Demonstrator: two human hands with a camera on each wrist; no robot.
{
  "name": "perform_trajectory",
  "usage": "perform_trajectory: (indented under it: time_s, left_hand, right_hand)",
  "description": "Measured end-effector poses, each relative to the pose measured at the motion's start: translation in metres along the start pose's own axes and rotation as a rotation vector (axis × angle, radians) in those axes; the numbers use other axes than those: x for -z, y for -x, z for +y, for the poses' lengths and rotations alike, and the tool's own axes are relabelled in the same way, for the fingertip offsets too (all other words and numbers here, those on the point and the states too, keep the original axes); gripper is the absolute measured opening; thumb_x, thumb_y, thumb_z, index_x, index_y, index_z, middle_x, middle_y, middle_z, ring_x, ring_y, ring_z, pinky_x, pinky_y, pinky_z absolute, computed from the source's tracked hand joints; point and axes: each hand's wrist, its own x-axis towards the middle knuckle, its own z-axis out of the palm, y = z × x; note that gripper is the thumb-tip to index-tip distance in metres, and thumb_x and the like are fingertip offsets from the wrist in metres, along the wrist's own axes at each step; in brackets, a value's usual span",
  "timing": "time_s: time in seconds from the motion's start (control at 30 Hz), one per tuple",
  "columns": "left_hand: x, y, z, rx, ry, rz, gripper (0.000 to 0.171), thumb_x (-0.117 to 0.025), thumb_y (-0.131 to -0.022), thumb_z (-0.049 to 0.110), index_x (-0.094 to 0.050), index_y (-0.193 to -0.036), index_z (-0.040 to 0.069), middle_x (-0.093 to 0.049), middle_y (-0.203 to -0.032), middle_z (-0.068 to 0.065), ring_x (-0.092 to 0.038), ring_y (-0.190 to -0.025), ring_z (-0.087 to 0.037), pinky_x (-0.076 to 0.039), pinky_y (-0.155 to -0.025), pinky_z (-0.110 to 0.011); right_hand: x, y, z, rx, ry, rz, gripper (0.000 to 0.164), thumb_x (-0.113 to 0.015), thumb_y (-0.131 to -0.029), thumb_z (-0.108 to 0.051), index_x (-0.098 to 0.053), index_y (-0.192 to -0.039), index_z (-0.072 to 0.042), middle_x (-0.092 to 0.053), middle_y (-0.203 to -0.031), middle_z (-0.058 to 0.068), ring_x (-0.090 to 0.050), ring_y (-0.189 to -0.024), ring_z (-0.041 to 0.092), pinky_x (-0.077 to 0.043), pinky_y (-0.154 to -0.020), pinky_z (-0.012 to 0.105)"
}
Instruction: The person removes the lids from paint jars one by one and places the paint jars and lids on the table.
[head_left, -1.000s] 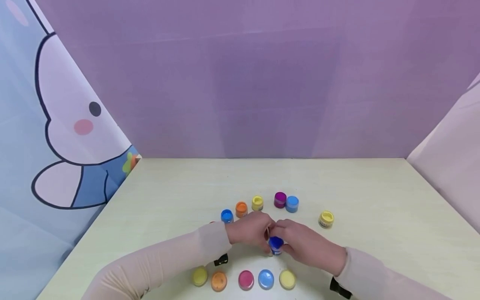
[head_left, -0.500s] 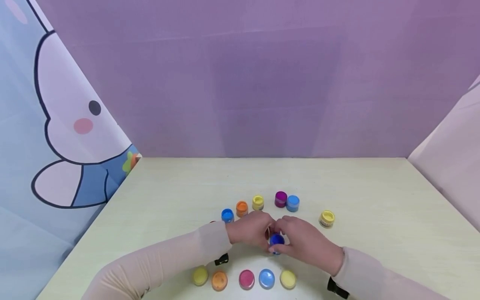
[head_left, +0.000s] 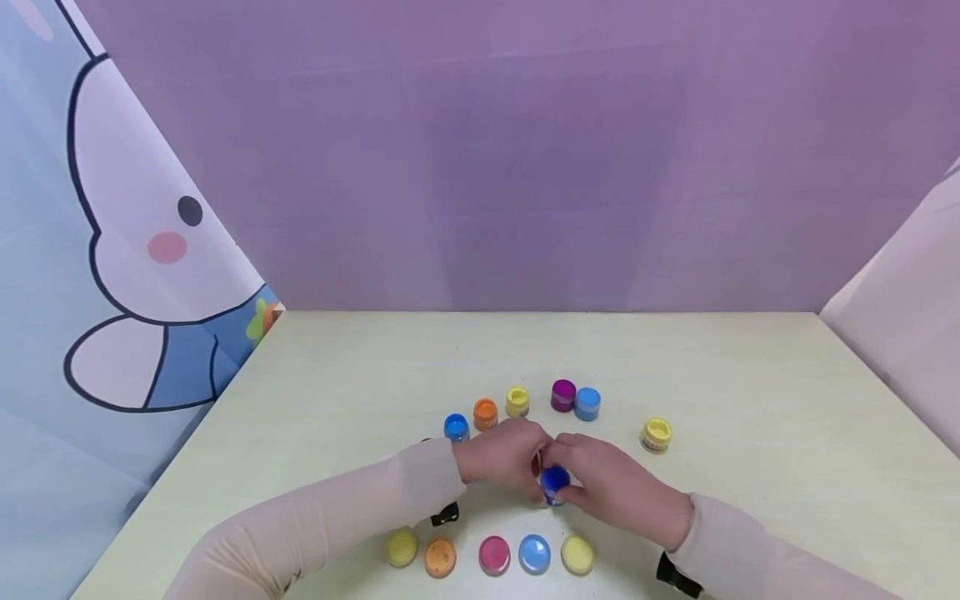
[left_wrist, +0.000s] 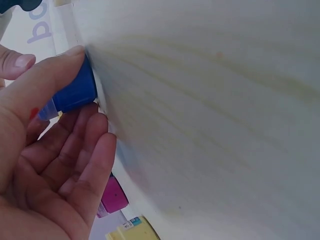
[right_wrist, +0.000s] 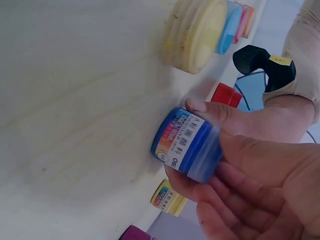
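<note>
A dark blue paint jar [head_left: 555, 483] stands between both hands near the middle of the table. My left hand [head_left: 504, 454] holds its lower body, the thumb [left_wrist: 67, 65] lying along the blue side in the left wrist view. From the other side my right hand [head_left: 617, 485] grips the top, its thumb and fingers round the translucent blue upper part. In the right wrist view the printed label [right_wrist: 182, 137] faces the camera, and the left fingers reach round the jar from behind.
Behind the hands stand small jars: blue [head_left: 456, 427], orange [head_left: 485, 414], yellow [head_left: 517, 402], purple [head_left: 563, 395], light blue [head_left: 588, 403], another yellow [head_left: 656, 435]. In front lie several round lids, among them orange [head_left: 440, 557] and pink [head_left: 494, 555]. A red jar [right_wrist: 227, 95] sits beyond the left hand.
The right hand's fingers have shifted round the jar's top: the thumb reached across its front half a second ago and is now back at the right side. The left hand has kept its hold.
</note>
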Motion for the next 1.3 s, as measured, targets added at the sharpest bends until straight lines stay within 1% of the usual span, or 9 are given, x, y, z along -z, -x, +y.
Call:
perform_trajectory:
  time_s: [0.17, 0.27, 0.37, 0.47, 0.67, 0.77, 0.97, 1.13, 1.3]
  left_hand:
    - [-0.0007, -0.0022, -0.001, 0.002, 0.046, -0.015, 0.03, -0.082, -0.063, 0.017, -0.067, -0.09, 0.017, -0.058, -0.072, 0.015, -0.052, -0.066, 0.0, -0.042, -0.063, -0.015]
    - [-0.0012, -0.0034, -0.002, -0.002, 0.068, -0.018, 0.03, -0.082, -0.063, 0.016, -0.068, -0.09, 0.017, -0.059, -0.073, 0.015, -0.053, -0.067, 0.0, -0.042, -0.064, -0.015]
    - [-0.0015, -0.004, -0.0027, -0.01, 0.064, -0.015, 0.03, -0.082, -0.063, 0.015, -0.067, -0.09, 0.017, -0.059, -0.073, 0.015, -0.053, -0.067, 0.0, -0.042, -0.064, -0.015]
    - [-0.0016, -0.0044, -0.0031, -0.022, 0.028, -0.01, 0.03, -0.082, -0.063, 0.017, -0.067, -0.089, 0.017, -0.058, -0.071, 0.014, -0.052, -0.065, -0.001, -0.042, -0.062, -0.015]
    - [-0.0009, -0.0051, -0.0037, -0.065, 0.011, -0.021, 0.042, -0.081, -0.065, 0.016, -0.066, -0.105, 0.019, -0.058, -0.077, 0.017, -0.051, -0.066, -0.001, -0.042, -0.062, -0.015]
    - [-0.0014, -0.0054, -0.0046, -0.066, 0.021, -0.027, 0.044, -0.08, -0.066, 0.017, -0.066, -0.107, 0.02, -0.059, -0.077, 0.018, -0.052, -0.067, -0.001, -0.042, -0.062, -0.015]
    - [-0.0028, -0.0055, -0.0039, -0.036, -0.018, -0.017, 0.037, -0.081, -0.065, 0.019, -0.067, -0.099, 0.019, -0.056, -0.072, 0.017, -0.05, -0.066, -0.002, -0.042, -0.061, -0.015]
    - [-0.0024, -0.005, -0.0028, -0.022, -0.027, -0.016, 0.035, -0.081, -0.065, 0.02, -0.067, -0.096, 0.018, -0.056, -0.071, 0.016, -0.05, -0.065, -0.002, -0.042, -0.061, -0.015]
    - [-0.0017, -0.0033, -0.0018, -0.001, 0.006, -0.018, 0.034, -0.081, -0.064, 0.019, -0.067, -0.095, 0.018, -0.056, -0.071, 0.015, -0.051, -0.066, -0.002, -0.042, -0.062, -0.015]
  right_hand:
    - [-0.0019, 0.003, 0.0048, 0.121, 0.017, -0.006, 0.037, -0.066, -0.074, 0.008, -0.06, -0.104, -0.013, -0.06, -0.097, -0.007, -0.053, -0.09, 0.005, -0.044, -0.079, 0.022]
    - [-0.0033, 0.0042, 0.0066, 0.152, 0.031, -0.01, 0.04, -0.065, -0.074, 0.009, -0.059, -0.107, -0.012, -0.059, -0.102, -0.004, -0.053, -0.095, 0.007, -0.044, -0.081, 0.023]
    - [-0.0037, 0.0044, 0.0063, 0.129, 0.035, -0.001, 0.035, -0.068, -0.075, -0.001, -0.058, -0.107, -0.012, -0.058, -0.101, -0.004, -0.052, -0.092, 0.007, -0.044, -0.079, 0.022]
    - [-0.0035, 0.0041, 0.0049, 0.059, 0.035, 0.034, 0.029, -0.071, -0.077, -0.016, -0.058, -0.103, -0.012, -0.056, -0.095, -0.006, -0.051, -0.084, 0.006, -0.045, -0.073, 0.022]
    - [-0.0019, 0.0032, 0.005, -0.108, 0.049, 0.056, 0.029, -0.072, -0.075, -0.033, -0.059, -0.09, -0.011, -0.051, -0.075, -0.007, -0.046, -0.063, 0.007, -0.043, -0.057, 0.023]
    - [-0.0026, 0.0021, 0.0058, -0.121, 0.031, 0.038, 0.028, -0.072, -0.075, -0.031, -0.057, -0.087, -0.011, -0.048, -0.069, -0.006, -0.043, -0.059, 0.007, -0.04, -0.053, 0.024]
    - [-0.0016, -0.0005, 0.0039, -0.095, 0.003, 0.016, 0.021, -0.073, -0.075, -0.02, -0.059, -0.088, -0.011, -0.048, -0.07, -0.009, -0.044, -0.061, 0.007, -0.041, -0.056, 0.024]
    - [0.0014, 0.0, 0.0026, -0.053, -0.016, 0.0, 0.017, -0.072, -0.075, -0.01, -0.06, -0.087, -0.012, -0.051, -0.076, -0.008, -0.046, -0.065, 0.006, -0.042, -0.06, 0.023]
    - [0.004, 0.0013, 0.0013, -0.017, -0.013, -0.029, 0.023, -0.071, -0.074, -0.003, -0.063, -0.093, -0.014, -0.058, -0.085, -0.009, -0.052, -0.075, 0.003, -0.046, -0.069, 0.021]
